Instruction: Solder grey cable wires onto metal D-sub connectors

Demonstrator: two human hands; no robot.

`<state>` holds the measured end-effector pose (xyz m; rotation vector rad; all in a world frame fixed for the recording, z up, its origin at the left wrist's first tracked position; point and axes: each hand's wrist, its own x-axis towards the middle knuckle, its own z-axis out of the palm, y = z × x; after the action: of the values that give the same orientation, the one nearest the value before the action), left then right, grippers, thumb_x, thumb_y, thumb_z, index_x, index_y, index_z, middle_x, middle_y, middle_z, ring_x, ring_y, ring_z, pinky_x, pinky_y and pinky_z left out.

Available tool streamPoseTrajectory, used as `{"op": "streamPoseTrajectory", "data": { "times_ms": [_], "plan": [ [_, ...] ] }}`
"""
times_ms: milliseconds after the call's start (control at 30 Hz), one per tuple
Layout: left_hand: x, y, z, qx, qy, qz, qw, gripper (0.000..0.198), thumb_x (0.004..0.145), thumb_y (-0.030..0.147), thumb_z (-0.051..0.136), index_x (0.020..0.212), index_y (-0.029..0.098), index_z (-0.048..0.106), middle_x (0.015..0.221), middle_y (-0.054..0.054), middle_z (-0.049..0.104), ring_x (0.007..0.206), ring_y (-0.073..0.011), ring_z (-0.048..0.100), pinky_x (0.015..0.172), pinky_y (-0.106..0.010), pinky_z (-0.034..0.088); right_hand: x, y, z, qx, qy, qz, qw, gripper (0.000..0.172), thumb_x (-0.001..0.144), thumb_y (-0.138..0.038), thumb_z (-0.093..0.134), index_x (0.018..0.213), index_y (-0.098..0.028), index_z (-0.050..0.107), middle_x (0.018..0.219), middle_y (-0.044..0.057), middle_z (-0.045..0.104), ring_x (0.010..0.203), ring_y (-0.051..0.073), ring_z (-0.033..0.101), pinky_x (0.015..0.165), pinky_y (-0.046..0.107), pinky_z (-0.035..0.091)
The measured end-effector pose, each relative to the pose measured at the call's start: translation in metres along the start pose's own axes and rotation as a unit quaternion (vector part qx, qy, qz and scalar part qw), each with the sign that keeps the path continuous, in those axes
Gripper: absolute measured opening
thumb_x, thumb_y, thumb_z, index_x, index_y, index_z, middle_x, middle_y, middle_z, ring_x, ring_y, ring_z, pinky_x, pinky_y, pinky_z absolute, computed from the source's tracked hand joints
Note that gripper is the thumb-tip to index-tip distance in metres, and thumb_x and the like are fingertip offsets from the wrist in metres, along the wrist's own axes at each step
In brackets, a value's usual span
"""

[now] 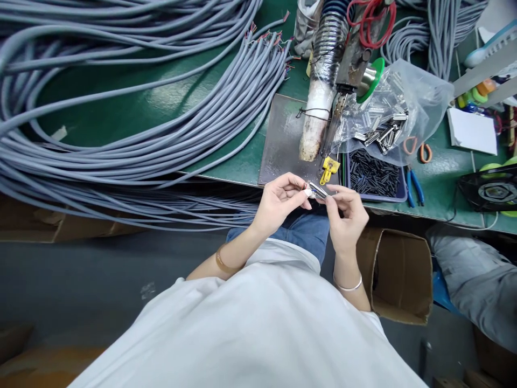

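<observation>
In front of my lap, at the bench's front edge, both hands meet at a small metal multi-pin connector (pixel 318 191) with a dark face. My left hand (pixel 278 202) pinches its left end, and something white covers the thumb tip. My right hand (pixel 345 215) grips the other end between thumb and fingers. Thin wire ends seem to show by the left fingertips, too small to make out well. Just beyond the connector sits a yellow clip (pixel 330 170), under the tip of a soldering iron (pixel 339 110). A dark mat (pixel 280 140) lies behind my left hand.
Grey cables (pixel 181 134) cover the bench's left side. A wrapped hose (pixel 323 70) reaches down centrally. At right are a purple tray (pixel 388 199) of black tubes, a plastic bag (pixel 428 91) of connectors, blue pliers (pixel 416 186) and a fan (pixel 496 191). Below stands a cardboard box (pixel 404 275).
</observation>
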<state>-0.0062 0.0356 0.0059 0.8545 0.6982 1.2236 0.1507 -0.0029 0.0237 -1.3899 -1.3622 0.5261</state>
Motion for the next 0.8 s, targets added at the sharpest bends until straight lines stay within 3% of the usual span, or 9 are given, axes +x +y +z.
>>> {"op": "streamPoseTrajectory", "data": {
  "times_ms": [100,233,467,600,800],
  "plan": [
    [-0.002,-0.001,0.004,0.017,-0.007,-0.007,1.0,0.029,0.078,0.035,0.084,0.085,0.016,0.063,0.078,0.0,0.07,0.06,-0.0095,0.071,0.061,-0.02,0.061,0.003,0.007,0.006,0.011,-0.01,0.002,1.0,0.014,0.093,-0.032,0.067,0.086,-0.021,0.061,0.102,0.006,0.075,0.086,0.016,0.075,0.074,0.029,0.063],
    [-0.001,-0.005,0.011,0.055,0.017,-0.004,0.998,0.029,0.078,0.033,0.084,0.083,0.015,0.062,0.077,0.001,0.067,0.059,-0.0081,0.069,0.058,-0.017,0.059,0.006,0.016,0.008,-0.028,0.038,-0.074,0.996,0.004,0.091,-0.024,0.069,0.09,-0.022,0.066,0.098,0.004,0.077,0.093,0.017,0.074,0.079,0.033,0.062],
    [0.014,-0.017,0.021,0.076,0.099,0.046,0.991,0.034,0.081,0.04,0.078,0.08,0.017,0.052,0.075,0.004,0.062,0.044,-0.0013,0.052,0.04,-0.013,0.042,0.01,0.026,0.012,-0.07,0.021,-0.148,0.986,0.007,0.091,-0.019,0.067,0.089,-0.024,0.063,0.104,0.006,0.077,0.096,0.019,0.075,0.083,0.038,0.062],
    [0.021,-0.019,0.022,0.089,0.111,0.082,0.986,0.031,0.083,0.036,0.077,0.079,0.018,0.051,0.079,0.004,0.061,0.047,-0.0004,0.048,0.043,-0.013,0.041,0.016,0.025,0.013,-0.082,0.031,-0.179,0.98,0.01,0.089,-0.016,0.068,0.089,-0.025,0.064,0.102,0.004,0.078,0.095,0.019,0.075,0.084,0.039,0.061],
    [0.026,-0.017,0.025,0.121,0.124,0.095,0.98,0.029,0.083,0.033,0.076,0.078,0.018,0.052,0.077,0.004,0.058,0.051,-0.0019,0.047,0.046,-0.015,0.04,0.023,0.024,0.014,-0.093,0.029,-0.174,0.98,0.005,0.091,-0.021,0.068,0.091,-0.026,0.066,0.101,0.004,0.078,0.094,0.021,0.075,0.086,0.042,0.061]
  ]
}}
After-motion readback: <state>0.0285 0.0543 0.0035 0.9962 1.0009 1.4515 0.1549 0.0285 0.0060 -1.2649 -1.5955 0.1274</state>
